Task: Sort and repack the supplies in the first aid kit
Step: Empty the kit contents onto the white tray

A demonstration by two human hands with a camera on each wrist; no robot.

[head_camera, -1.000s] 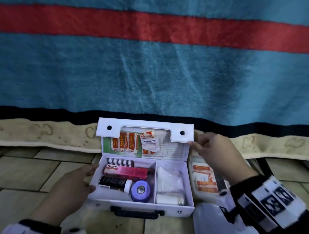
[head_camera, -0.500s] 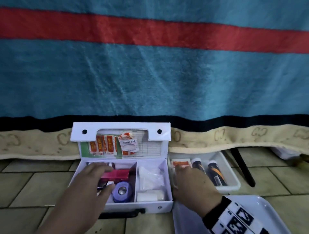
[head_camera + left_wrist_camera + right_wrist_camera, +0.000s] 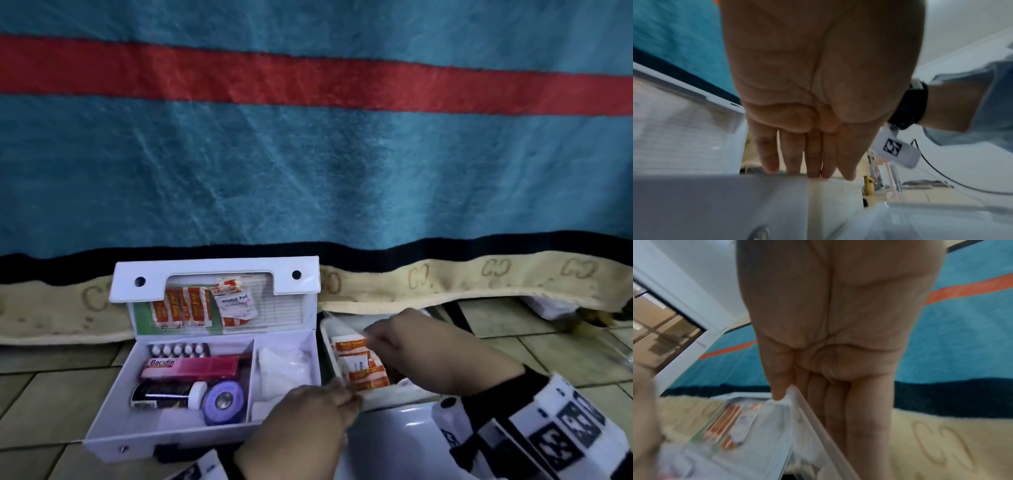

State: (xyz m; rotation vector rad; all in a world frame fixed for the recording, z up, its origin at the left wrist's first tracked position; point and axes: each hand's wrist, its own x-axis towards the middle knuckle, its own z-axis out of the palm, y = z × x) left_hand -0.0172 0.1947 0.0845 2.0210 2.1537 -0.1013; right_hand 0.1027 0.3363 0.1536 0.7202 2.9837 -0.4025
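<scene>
The white first aid kit (image 3: 137, 440) lies open on the floor, with plasters and an alcohol pad (image 3: 236, 303) tucked in its lid. Inside lie a blister pack (image 3: 178, 350), a pink Bacidin box (image 3: 191, 367), a dark bottle (image 3: 164, 395), a purple tape roll (image 3: 224, 401) and white gauze (image 3: 284, 366). To the right stands a white tray (image 3: 394, 399) of orange-and-white packets (image 3: 363, 373). My left hand (image 3: 347, 397) touches the tray's near left corner with straight fingers (image 3: 813, 170). My right hand (image 3: 371, 334) reaches over the tray, thumb and fingers (image 3: 779, 394) pinching its rim (image 3: 818, 418).
A second white tray (image 3: 387, 445) sits close in front, under my right wrist. A blue blanket with a red stripe (image 3: 308, 171) hangs behind, its beige hem (image 3: 479, 277) on the tiled floor (image 3: 51, 394). Dark bottles seen earlier in the tray are hidden by my right hand.
My left hand left the kit's left compartment and crossed to the tray's near corner. My right hand, on the lid a second ago, now pinches the tray's rim.
</scene>
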